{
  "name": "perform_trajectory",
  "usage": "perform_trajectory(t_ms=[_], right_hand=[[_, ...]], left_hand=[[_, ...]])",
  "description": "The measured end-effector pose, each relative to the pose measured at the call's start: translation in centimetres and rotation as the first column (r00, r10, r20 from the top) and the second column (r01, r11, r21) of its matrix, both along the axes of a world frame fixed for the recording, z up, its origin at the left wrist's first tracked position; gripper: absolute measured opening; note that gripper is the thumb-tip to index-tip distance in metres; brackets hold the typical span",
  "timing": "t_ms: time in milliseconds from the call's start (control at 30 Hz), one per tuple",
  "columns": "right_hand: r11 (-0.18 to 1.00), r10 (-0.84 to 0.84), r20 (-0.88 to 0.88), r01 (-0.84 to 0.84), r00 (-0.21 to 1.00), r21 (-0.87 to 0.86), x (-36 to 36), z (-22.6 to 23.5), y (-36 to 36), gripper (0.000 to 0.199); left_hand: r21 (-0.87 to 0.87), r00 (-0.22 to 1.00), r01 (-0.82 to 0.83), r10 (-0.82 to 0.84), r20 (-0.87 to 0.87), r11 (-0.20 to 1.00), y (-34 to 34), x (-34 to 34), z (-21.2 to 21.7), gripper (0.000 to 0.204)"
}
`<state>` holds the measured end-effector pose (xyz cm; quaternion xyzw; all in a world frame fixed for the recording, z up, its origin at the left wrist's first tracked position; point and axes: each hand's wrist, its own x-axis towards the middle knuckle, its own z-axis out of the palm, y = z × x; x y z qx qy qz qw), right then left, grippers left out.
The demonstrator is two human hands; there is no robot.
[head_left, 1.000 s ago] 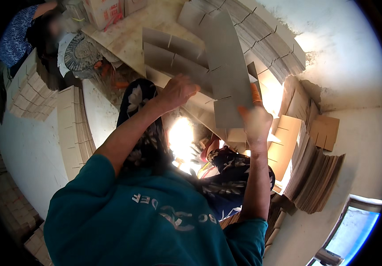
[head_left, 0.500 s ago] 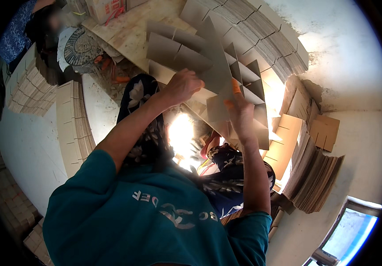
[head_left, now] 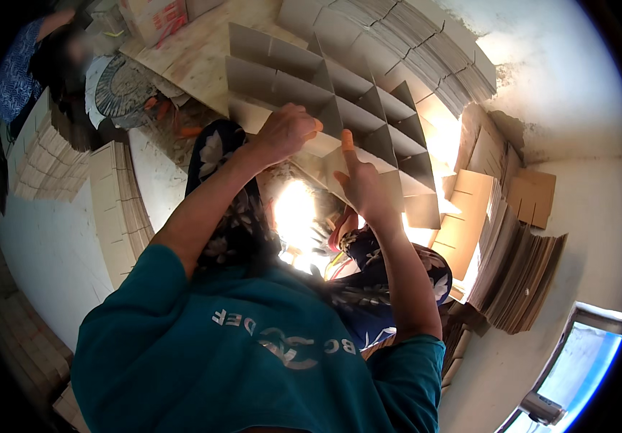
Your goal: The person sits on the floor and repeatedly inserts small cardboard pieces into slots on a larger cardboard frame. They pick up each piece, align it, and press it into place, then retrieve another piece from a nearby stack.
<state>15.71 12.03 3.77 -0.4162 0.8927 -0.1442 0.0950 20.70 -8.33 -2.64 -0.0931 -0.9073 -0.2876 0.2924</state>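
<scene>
While cardboard divider (head_left: 358,112) is set over edge of table (head_left: 195,68), its near side is met by both hands: left hand (head_left: 287,135) curled, right hand (head_left: 366,186) with forefinger, thumb parted; whether divider is gripped cannot be told.

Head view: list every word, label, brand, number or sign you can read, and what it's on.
Teal shirt: pale lettering, upside down here; I don't copy printed words.
Pale box, upper left: red print, too small and blurred to read.
Cardboard divider grid: none visible.
</scene>
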Motion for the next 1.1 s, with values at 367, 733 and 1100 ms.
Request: perform_trajectory(t_ms=[367,733,1100], right_hand=[[0.707,-0.558,-0.706,0.695,0.437,-0.128,-7.4,0.8,25.3,0.046],[0.539,-0.784,-0.444,0.831,0.434,-0.138,-8.0,-7.8,37.8,0.067],[0.351,-0.924,-0.072,0.756,0.376,-0.552,-8.8,-6.6,39.5,0.036]], left_hand=[[-0.172,0.982,-0.185,0.174,-0.079,0.968,-3.0,3.1,0.5,0.061],[-0.258,0.907,-0.421,0.402,-0.125,0.87,-4.5,4.5,-0.5,0.055],[-0.085,0.87,-0.491,0.482,-0.106,0.867,-5.2,4.8,-1.3,0.052]])
